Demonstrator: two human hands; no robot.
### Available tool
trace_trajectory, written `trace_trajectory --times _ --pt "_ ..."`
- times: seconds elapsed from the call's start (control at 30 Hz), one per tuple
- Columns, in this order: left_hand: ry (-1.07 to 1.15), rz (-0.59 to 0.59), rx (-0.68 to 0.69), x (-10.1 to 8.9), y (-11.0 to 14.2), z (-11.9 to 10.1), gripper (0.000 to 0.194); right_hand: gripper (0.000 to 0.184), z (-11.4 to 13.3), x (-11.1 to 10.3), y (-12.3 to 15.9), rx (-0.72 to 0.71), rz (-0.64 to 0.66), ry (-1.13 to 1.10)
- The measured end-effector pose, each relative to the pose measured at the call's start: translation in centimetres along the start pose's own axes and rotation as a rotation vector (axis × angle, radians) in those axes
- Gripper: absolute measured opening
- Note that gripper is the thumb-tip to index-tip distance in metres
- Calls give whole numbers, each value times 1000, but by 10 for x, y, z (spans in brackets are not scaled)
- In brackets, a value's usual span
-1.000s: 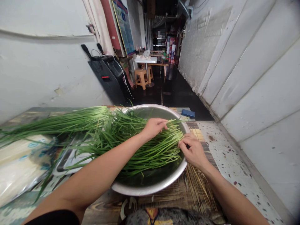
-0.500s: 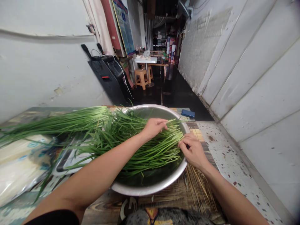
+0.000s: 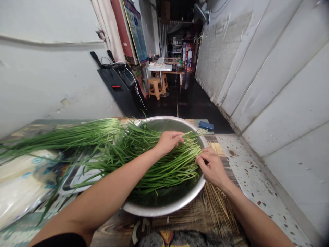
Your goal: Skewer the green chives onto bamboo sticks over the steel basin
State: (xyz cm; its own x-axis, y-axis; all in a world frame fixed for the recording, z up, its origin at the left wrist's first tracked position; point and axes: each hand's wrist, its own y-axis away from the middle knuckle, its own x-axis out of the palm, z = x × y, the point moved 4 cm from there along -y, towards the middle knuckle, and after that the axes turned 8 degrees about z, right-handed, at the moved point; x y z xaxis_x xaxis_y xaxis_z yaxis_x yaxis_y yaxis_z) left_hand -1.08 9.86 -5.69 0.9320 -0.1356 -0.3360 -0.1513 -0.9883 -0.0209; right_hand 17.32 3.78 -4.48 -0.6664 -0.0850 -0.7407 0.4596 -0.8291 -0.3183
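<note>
A large metal basin (image 3: 177, 210) holds a heap of long green garlic chives (image 3: 167, 171), their pale stem ends toward the right rim. My left hand (image 3: 169, 140) reaches over the heap, thumb and fingers pinched on a few chive stems near their cut ends. At the basin's right rim, my right hand (image 3: 212, 166) is closed beside the pale stem ends. Whatever lies between its fingers is hidden. Thin bamboo skewers (image 3: 221, 206) lie on the table under my right forearm.
Another chive bundle (image 3: 77, 135) lies left of the basin, over a white tray (image 3: 82, 178). Plastic-wrapped packages (image 3: 23, 185) are at the left edge. A small blue box (image 3: 206, 126) sits behind the basin. Beyond stand a black machine (image 3: 120, 85) and a stool (image 3: 155, 87).
Both hands keep nearly the same position and grip at the chive stems. The whole view has shifted very slightly.
</note>
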Motion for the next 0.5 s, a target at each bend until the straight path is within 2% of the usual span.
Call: trace_trajectory --times 0.5 --pt "9 36 13 1 0 0 29 29 -1 0 1 7 3 -4"
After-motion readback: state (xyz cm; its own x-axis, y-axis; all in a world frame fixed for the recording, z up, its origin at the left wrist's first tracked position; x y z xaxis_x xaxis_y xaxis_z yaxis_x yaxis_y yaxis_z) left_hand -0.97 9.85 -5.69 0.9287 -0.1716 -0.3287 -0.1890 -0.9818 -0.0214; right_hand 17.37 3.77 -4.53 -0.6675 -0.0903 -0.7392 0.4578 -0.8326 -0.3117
